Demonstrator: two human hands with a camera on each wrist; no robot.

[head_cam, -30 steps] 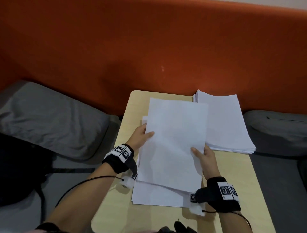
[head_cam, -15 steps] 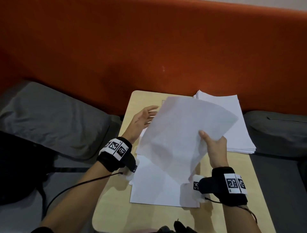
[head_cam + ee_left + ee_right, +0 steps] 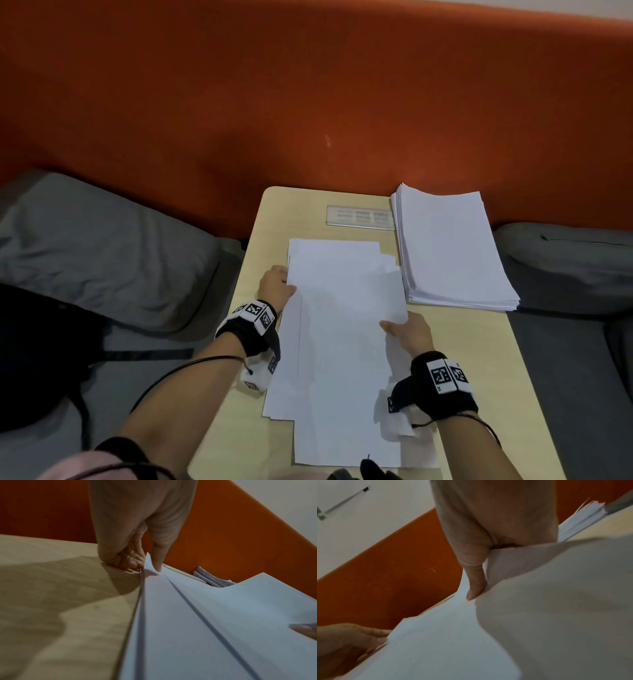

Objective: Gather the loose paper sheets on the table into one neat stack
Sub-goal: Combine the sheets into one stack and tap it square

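Several loose white sheets [image 3: 342, 342] lie overlapped and askew down the middle of the light wooden table [image 3: 479, 359]. My left hand [image 3: 279, 286] pinches their left edge, thumb on top and fingers curled under, as the left wrist view shows [image 3: 147, 561]. My right hand [image 3: 406, 329] pinches the right edge of the top sheet [image 3: 445, 642], thumb [image 3: 476, 585] above and fingers hidden beneath. A thick, fairly even stack of paper [image 3: 452, 250] sits at the table's back right, just beyond the right hand.
An orange padded backrest [image 3: 308, 102] rises behind the table. Grey cushions lie left [image 3: 102, 246] and right [image 3: 565, 267] of it. A grey slotted plate [image 3: 359, 216] is set into the tabletop near the back edge. A black bag [image 3: 34, 342] sits at the far left.
Half a second ago my right hand held a curved sheet in the air and the left hand was open. The sheet now lies on the loose pile and the left hand grips its left edge.
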